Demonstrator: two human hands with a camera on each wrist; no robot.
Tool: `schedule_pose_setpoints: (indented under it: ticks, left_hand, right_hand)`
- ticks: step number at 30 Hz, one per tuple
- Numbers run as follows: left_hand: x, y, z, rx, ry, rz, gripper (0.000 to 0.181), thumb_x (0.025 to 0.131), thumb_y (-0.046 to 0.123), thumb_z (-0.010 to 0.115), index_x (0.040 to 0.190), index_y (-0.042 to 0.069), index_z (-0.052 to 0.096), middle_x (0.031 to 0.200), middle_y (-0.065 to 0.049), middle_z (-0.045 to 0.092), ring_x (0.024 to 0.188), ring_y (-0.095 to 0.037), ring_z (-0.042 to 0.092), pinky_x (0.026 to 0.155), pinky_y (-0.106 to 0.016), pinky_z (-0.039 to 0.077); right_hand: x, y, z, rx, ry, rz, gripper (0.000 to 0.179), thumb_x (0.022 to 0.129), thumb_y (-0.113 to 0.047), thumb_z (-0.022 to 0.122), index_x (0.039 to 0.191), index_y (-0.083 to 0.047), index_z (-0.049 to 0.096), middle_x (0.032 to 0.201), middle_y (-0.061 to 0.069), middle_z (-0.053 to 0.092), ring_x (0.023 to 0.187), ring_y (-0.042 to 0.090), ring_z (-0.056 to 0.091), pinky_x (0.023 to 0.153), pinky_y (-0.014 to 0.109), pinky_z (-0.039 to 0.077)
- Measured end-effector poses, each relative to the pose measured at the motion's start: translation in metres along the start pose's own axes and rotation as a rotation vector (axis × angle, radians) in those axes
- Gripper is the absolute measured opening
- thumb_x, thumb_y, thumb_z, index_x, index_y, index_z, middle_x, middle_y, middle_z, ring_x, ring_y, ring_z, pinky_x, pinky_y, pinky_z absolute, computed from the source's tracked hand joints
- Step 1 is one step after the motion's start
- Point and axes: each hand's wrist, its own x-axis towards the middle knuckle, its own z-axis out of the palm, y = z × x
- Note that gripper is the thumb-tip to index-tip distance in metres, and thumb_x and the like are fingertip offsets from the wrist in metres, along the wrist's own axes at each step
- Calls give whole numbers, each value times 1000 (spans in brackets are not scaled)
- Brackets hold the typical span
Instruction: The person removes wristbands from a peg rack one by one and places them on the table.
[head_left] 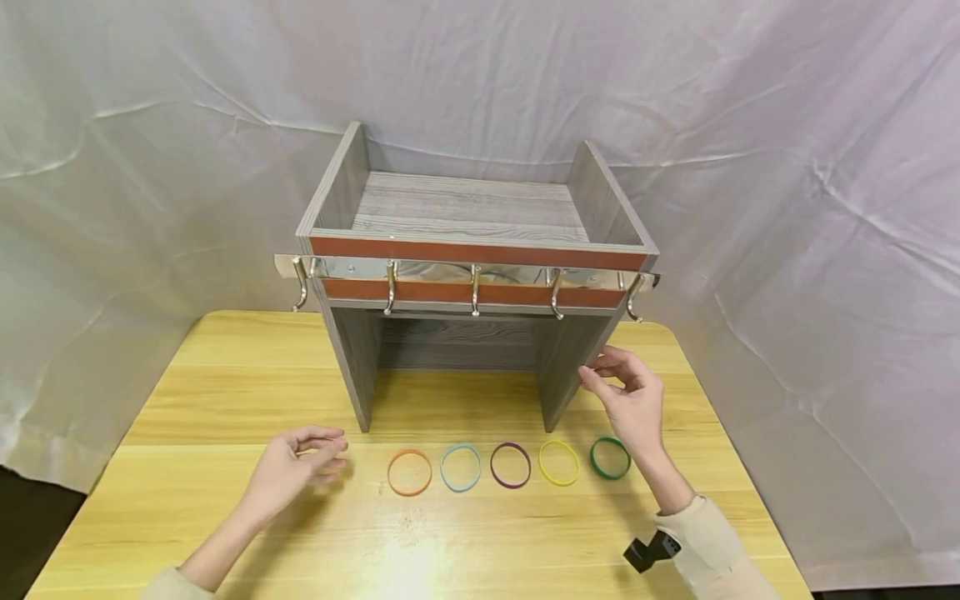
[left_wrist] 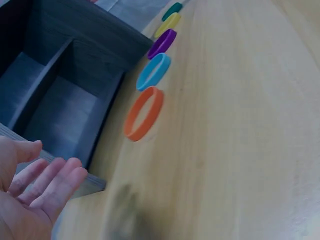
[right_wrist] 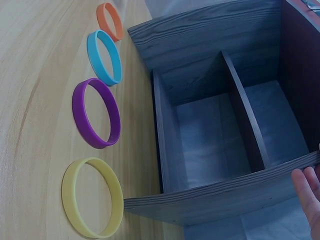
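Loose silicone wristbands lie in a row on the table: orange [head_left: 409, 495], light blue [head_left: 460, 490], purple [head_left: 511, 486], yellow [head_left: 558, 483] and green [head_left: 610, 477]. Behind them stands a grey wooden shelf [head_left: 468, 204] with a metal strip of hooks [head_left: 476, 292] across its front; no band hangs there. My left hand [head_left: 288, 468], empty with relaxed fingers, hovers left of the orange band. Beside the shelf's right side panel [head_left: 566, 367] is my right hand [head_left: 633, 404], raised beyond the green band, thumb and fingers apart. Whether its fingertips touch the panel I cannot tell.
The wooden table [head_left: 225, 375] has rounded back corners. A pale cloth [head_left: 480, 75] hangs behind and at both sides. A small black device [head_left: 651, 552] sits at my right wrist. The left wrist view shows a divider [left_wrist: 42, 82] inside the shelf.
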Motion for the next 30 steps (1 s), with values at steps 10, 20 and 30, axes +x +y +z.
schedule_pose_setpoints:
  ticks: [10,20,30]
  left_hand:
    - [-3,30,-14,134,113,210,37,104,21,70,125,-9,67,98,11,76,86,-2,77,79,-29,69]
    - [-2,58,-24,362,250,378,20,100,17,75,113,2,77,100,-7,80,81,7,71,61,-19,62]
    - [-6,77,-24,453,301,476,17,98,15,77,112,8,79,105,-13,81,86,17,66,73,-5,59]
  right_hand:
    - [1,-1,-1,-4,-2,5,34,86,19,74,118,15,66,91,-5,74,80,5,73,67,22,67]
    - [3,-2,-2,-32,-19,-4,35,86,17,76,119,13,68,91,-6,75,80,5,73,67,24,68]
    - [6,-9,-5,-20,-38,-15,32,85,19,74,116,17,67,90,-6,77,77,4,74,67,23,67]
